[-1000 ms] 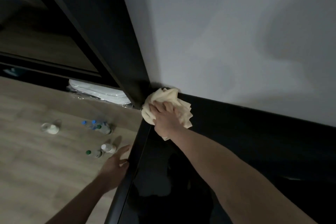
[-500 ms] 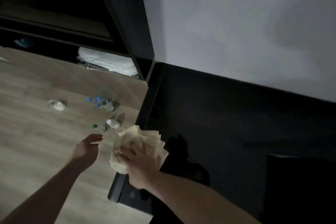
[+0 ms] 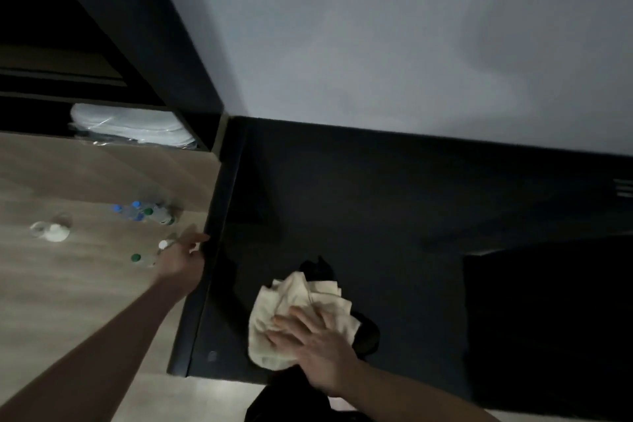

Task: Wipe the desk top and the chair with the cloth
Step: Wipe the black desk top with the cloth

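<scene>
Cream-coloured, crumpled cloth (image 3: 294, 315) lies on the glossy black worktop (image 3: 376, 216), near its front left corner. The right hand (image 3: 318, 349) presses flat on it, fingers (image 3: 287, 322) spread over the fabric rather than clenched. The left hand (image 3: 181, 259) rests on the worktop's left edge, fingers loose, grasping nothing. Small capped bottles (image 3: 144, 212) stand on the wooden floor (image 3: 68, 284) beyond.

No text, label, brand or number can be read anywhere. The bottles (image 3: 147, 212) on the floor are too blurred.
</scene>
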Action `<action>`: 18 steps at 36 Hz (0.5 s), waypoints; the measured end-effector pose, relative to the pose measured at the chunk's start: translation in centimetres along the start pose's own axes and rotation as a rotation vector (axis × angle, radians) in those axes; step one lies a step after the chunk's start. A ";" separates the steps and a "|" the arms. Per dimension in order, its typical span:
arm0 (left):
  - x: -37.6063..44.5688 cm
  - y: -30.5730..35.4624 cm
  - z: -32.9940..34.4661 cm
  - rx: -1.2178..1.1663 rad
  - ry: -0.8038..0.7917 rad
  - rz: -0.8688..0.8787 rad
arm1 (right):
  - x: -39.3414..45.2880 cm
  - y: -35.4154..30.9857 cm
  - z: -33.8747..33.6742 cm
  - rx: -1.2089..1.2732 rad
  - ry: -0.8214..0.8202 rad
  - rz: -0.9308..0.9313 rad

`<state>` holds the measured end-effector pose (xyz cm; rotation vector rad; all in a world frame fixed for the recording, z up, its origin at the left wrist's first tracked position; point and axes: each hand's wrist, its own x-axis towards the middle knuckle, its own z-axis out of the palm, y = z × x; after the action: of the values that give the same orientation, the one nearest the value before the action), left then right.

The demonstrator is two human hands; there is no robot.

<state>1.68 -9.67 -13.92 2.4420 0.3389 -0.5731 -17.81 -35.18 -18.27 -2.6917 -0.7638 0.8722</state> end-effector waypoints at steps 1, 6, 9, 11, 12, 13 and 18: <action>0.2 0.9 0.9 0.006 0.012 0.055 | -1.4 1.3 0.4 0.028 0.025 0.033; -1.1 8.3 5.7 0.163 -0.089 0.303 | -8.9 8.2 1.0 0.095 0.043 0.286; -2.9 13.0 9.3 0.264 -0.239 0.410 | -13.3 11.6 1.2 0.198 0.021 0.441; -4.0 15.7 12.2 0.328 -0.320 0.499 | -16.0 14.0 1.8 0.292 0.065 0.554; -4.6 17.0 13.7 0.357 -0.358 0.541 | -17.4 15.2 2.1 0.338 0.086 0.620; -5.3 18.3 15.1 0.386 -0.396 0.579 | -18.8 16.3 2.4 0.359 0.111 0.682; -8.5 25.4 22.0 0.538 -0.536 0.695 | -26.0 22.3 3.7 0.486 0.184 0.896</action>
<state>-3.52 -43.91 -13.27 2.5153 -0.9510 -1.0372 -28.82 -67.76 -16.33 -2.5334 0.6818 0.7886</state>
